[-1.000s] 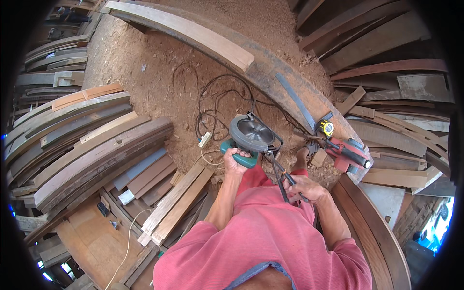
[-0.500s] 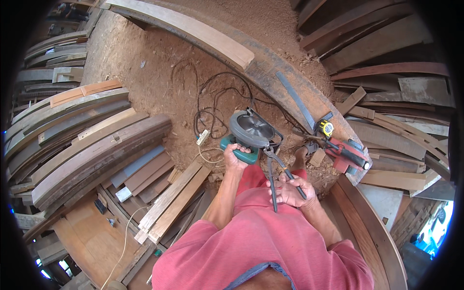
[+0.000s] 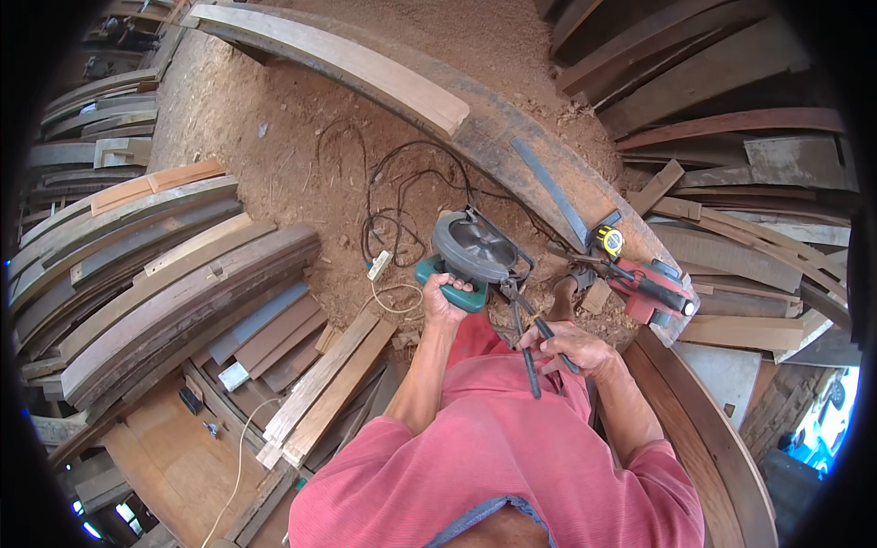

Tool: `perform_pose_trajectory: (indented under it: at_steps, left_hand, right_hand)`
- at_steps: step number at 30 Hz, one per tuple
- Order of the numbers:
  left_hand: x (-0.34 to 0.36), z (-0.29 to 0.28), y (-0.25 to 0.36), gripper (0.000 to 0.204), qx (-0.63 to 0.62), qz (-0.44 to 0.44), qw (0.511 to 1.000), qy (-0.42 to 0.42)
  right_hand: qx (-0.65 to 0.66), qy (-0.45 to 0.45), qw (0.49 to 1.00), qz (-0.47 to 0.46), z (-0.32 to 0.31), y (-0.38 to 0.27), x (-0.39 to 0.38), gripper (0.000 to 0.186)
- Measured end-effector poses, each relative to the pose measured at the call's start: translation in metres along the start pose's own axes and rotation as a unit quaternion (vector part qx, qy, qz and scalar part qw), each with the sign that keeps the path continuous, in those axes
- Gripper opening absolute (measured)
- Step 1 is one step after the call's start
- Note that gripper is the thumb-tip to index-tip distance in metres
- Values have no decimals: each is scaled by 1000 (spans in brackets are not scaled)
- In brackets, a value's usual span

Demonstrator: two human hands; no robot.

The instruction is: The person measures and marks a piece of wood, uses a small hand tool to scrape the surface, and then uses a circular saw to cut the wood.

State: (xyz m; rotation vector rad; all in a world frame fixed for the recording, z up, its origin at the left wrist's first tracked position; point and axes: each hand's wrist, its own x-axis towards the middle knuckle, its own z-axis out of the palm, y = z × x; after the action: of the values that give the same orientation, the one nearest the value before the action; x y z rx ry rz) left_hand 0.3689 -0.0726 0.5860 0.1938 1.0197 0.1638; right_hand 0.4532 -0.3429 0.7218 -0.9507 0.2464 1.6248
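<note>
A circular saw (image 3: 475,247) with a green handle is tilted in front of me, its round blade facing up. My left hand (image 3: 445,298) is closed around that handle. In my right hand (image 3: 577,347) I grip a pair of long-handled pincers (image 3: 528,354); the fingers lie across one handle and reach toward the other. The pincers' jaws are at the saw's near right edge, beside the blade guard. Whether they bite on a part there I cannot tell.
A long bench plank (image 3: 512,123) crosses ahead, bearing a timber beam (image 3: 365,66), a metal ruler (image 3: 551,194), a yellow tape measure (image 3: 609,240) and a red power tool (image 3: 653,290). Black cable (image 3: 395,212) coils on the dusty ground. Stacked boards (image 3: 192,292) stand left.
My right hand has turned over the pincers' handles and moved slightly up. The handles' lower ends have shifted right and drawn closer together. My left hand keeps its hold on the saw.
</note>
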Motion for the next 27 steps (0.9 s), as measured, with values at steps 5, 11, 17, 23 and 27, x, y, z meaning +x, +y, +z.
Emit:
perform_pose_trajectory:
  at_steps: [5,11,17,23,27]
  left_hand:
    - [5,-6,2,12,9,-3,1000,4]
    - [9,-3,7,11,17,5,1000,-2]
    - [7,9,11,10,32,0,999,-18]
    - [12,13,12,9,29,2,999,-19]
    - [12,14,12,9,42,6,999,-9]
  right_hand:
    - [69,-26,997,-10,-12,15,13,28]
    - [391,-185,891,-140,14,50,30,26]
    - [393,-185,889,-141,14,54,32,31]
    - [375,-191,903,-88,14,18,19,55]
    - [309,-171,935,-45,3,13,15,53]
